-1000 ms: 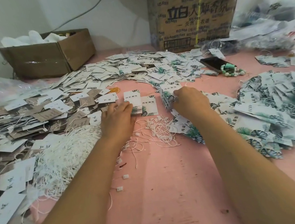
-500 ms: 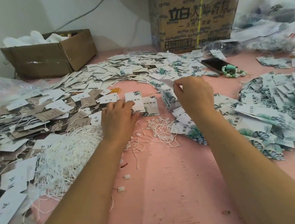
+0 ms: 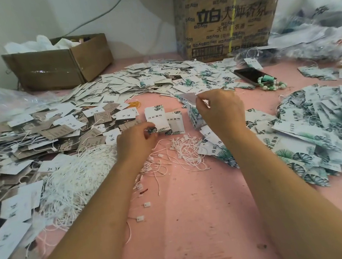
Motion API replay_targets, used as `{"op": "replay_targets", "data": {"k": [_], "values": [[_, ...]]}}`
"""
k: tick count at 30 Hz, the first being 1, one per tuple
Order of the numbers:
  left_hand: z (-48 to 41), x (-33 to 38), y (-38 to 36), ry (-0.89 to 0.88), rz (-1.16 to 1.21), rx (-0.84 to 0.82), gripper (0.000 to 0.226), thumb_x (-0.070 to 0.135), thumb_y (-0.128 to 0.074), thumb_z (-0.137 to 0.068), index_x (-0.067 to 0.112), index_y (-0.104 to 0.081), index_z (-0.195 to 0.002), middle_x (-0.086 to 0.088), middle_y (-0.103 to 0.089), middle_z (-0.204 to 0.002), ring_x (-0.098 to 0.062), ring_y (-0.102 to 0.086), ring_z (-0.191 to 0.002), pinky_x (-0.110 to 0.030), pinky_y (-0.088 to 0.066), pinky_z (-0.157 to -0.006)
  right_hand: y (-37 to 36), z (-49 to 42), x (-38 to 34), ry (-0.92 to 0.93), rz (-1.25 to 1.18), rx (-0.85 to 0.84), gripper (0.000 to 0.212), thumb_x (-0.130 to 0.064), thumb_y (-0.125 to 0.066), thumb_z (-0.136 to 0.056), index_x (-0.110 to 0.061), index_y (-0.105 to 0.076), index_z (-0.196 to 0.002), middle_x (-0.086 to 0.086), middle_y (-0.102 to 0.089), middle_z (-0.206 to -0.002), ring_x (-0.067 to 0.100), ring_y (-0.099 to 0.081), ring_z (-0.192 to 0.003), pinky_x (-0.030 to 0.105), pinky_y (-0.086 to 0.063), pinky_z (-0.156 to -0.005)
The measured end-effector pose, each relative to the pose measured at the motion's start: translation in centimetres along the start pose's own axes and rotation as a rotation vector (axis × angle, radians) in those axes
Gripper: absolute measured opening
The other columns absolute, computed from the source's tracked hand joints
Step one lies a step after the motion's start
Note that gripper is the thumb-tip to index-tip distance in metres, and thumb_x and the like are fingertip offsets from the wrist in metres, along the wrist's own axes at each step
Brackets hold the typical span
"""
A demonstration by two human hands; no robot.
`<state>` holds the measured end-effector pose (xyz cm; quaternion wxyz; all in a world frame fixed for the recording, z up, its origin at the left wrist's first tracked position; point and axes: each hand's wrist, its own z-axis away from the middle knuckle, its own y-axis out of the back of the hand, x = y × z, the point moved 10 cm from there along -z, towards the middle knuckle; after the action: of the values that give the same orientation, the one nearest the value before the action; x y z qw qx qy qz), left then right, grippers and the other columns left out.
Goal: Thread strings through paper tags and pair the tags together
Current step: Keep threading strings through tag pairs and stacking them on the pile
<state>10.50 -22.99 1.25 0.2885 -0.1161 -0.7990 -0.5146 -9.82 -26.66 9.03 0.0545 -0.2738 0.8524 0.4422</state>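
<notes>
Tag stack (image 3: pixel 156 118), white w/ leaf print, lies mid-table. L hand (image 3: pixel 137 138) pinches its near edge, thumb vs fingers. R hand (image 3: pixel 221 108) is raised just right of it, thumb + forefinger pinching a single tag (image 3: pixel 188 98). That tag is blurred, so can't tell whether a string is in it.

Risks (est.):
- Pinch on single tag is at an edge only, so it could slip or twist while being paired.
- L pinch may lift more than one tag off the stack, giving a wrong pairing.
- Small string tangle (image 3: pixel 187 151) sits just below both hands. Pulling one string prob. drags the clump.
- L forearm passes beside big string pile (image 3: pixel 75 178), so a sweep would scatter it.

Room:
- Bare pink table (image 3: pixel 197 222) betw. forearms, toward the person, is the open working space.
- Loose-tag heaps hem in the left and far sides. Strung-tag heap (image 3: pixel 325 124) is on the right.
- Phone (image 3: pixel 249 75) + beads (image 3: pixel 271 81) are far right, well apart from the hands.
- Near table edge not in view.
</notes>
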Motion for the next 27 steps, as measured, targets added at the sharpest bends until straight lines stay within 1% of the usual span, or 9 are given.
{"op": "replay_targets", "data": {"k": [3,5,7,10,13,16,20,23,27], "values": [[-0.1,-0.6,0.1,0.056,0.164,0.012,0.025,0.037,-0.070,-0.081,0.023,-0.072,-0.102,0.008,-0.063,-0.078,-0.010,-0.059,-0.073,-0.023,-0.042,-0.064,0.0,0.0,0.0,-0.006,-0.009,0.001,0.027,-0.024,-0.046,-0.092,-0.014,-0.067,-0.077,0.001,-0.049,-0.063,0.024,-0.043,-0.061,0.027,-0.027,-0.055],[-0.2,-0.9,0.4,0.068,0.222,0.037,0.018,0.031,-0.072,-0.081,0.021,-0.074,-0.096,0.010,-0.061,-0.075,-0.001,-0.054,-0.067,-0.017,-0.036,-0.057,0.0,0.0,0.1,-0.008,-0.017,0.006,0.028,-0.024,-0.046,-0.092,-0.014,-0.067,-0.076,0.000,-0.047,-0.061,0.024,-0.042,-0.060,0.027,-0.028,-0.055],[-0.2,-1.2,0.6,0.093,0.277,0.050,0.012,0.022,-0.074,-0.080,0.021,-0.074,-0.091,0.008,-0.064,-0.076,-0.002,-0.056,-0.068,-0.018,-0.039,-0.060,0.1,0.0,0.1,-0.011,-0.019,0.005,0.028,-0.024,-0.046,-0.092,-0.014,-0.066,-0.075,0.000,-0.046,-0.060,0.024,-0.042,-0.059,0.027,-0.029,-0.054],[-0.2,-1.6,0.8,0.130,0.383,0.053,0.015,0.012,-0.073,-0.079,0.022,-0.070,-0.089,-0.002,-0.068,-0.085,-0.015,-0.061,-0.078,-0.027,-0.047,-0.074,0.1,-0.1,0.0,-0.003,-0.028,0.012,0.028,-0.023,-0.046,-0.092,-0.013,-0.066,-0.075,-0.001,-0.046,-0.059,0.023,-0.041,-0.057,0.026,-0.024,-0.049],[-0.3,-1.5,1.2,0.151,0.462,0.063,0.027,0.007,-0.069,-0.080,0.022,-0.065,-0.102,0.000,-0.064,-0.083,-0.018,-0.059,-0.080,-0.028,-0.045,-0.074,0.4,0.0,-0.4,0.026,-0.049,0.035,0.029,-0.022,-0.046,-0.093,-0.011,-0.067,-0.075,0.001,-0.051,-0.061,0.021,-0.042,-0.057,0.025,-0.023,-0.046],[-0.4,-1.7,1.4,0.209,0.578,0.066,0.042,0.000,-0.064,-0.084,0.012,-0.057,-0.123,-0.008,-0.065,-0.089,-0.021,-0.063,-0.080,-0.029,-0.046,-0.071,0.6,0.1,-0.9,0.058,-0.081,0.056,0.027,-0.022,-0.048,-0.092,-0.011,-0.069,-0.080,0.004,-0.062,-0.070,0.019,-0.044,-0.060,0.026,-0.025,-0.051],[-0.2,-1.6,1.5,0.280,0.737,0.051,0.047,-0.003,-0.059,-0.087,0.007,-0.049,-0.132,-0.012,-0.065,-0.099,-0.005,-0.065,-0.059,-0.014,-0.048,-0.055,0.5,0.3,-1.6,0.095,-0.100,0.065,0.025,-0.022,-0.049,-0.091,-0.011,-0.071,-0.083,0.003,-0.066,-0.073,0.017,-0.046,-0.062,0.026,-0.028,-0.053],[0.1,-1.3,1.1,0.320,0.792,0.006,0.040,-0.006,-0.059,-0.086,-0.001,-0.053,-0.125,-0.015,-0.066,-0.099,-0.002,-0.064,-0.052,-0.012,-0.048,-0.049,0.4,0.4,-2.0,0.117,-0.118,0.063,0.025,-0.021,-0.051,-0.091,-0.011,-0.071,-0.083,0.002,-0.067,-0.073,0.018,-0.049,-0.063,0.026,-0.033,-0.053],[0.8,-1.1,0.4,0.366,0.791,-0.068,0.018,-0.007,-0.059,-0.085,-0.002,-0.062,-0.102,-0.009,-0.067,-0.072,-0.006,-0.064,-0.046,-0.017,-0.049,-0.046,0.3,0.4,-2.3,0.127,-0.133,0.044,0.024,-0.022,-0.051,-0.091,-0.011,-0.072,-0.082,0.002,-0.067,-0.074,0.020,-0.052,-0.063,0.028,-0.038,-0.053]]}}
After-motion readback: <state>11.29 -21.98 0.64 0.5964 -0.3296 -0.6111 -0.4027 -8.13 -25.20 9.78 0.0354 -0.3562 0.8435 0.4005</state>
